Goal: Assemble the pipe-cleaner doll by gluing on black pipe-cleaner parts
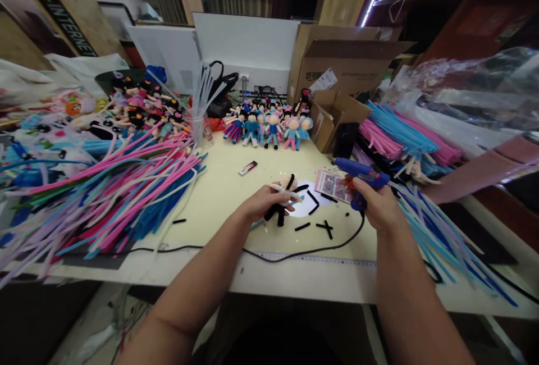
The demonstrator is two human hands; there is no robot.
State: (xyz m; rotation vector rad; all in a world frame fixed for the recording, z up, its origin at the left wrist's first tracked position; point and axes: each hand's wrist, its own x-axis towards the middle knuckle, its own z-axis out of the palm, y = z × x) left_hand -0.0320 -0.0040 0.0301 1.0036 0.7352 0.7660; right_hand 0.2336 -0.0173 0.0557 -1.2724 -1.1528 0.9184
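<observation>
A small doll (281, 199) with a pale head and black body is held in the left hand (263, 202) just above the desk (219, 185), near the middle of its front half; the grip is closed around the doll's upper body, with a thin white stick (283, 189) lying across the fingers. A blue glue gun (361, 175) is held in the right hand (379, 208), the grip wrapped fully around its handle. The gun's long axis is seen to run roughly level and parallel to the front edge of the desk, with the nozzle pointing left toward the doll; a clear gap is seen between nozzle and doll. The doll's long axis is judged to be near upright, head toward the far edge and black legs toward the front edge, slightly tilted. Short black pieces (314, 202) lie on the desk between the hands, and a black cord (295, 254) trails from the gun along the front edge. For sound work, it is judged that the doll should be kept steady and fingers held clear of the joint, and glue applied sparingly at the tip only. A row of finished dolls (269, 123) stands toward the far edge; coloured stems (126, 185) are heaped at the left side.
</observation>
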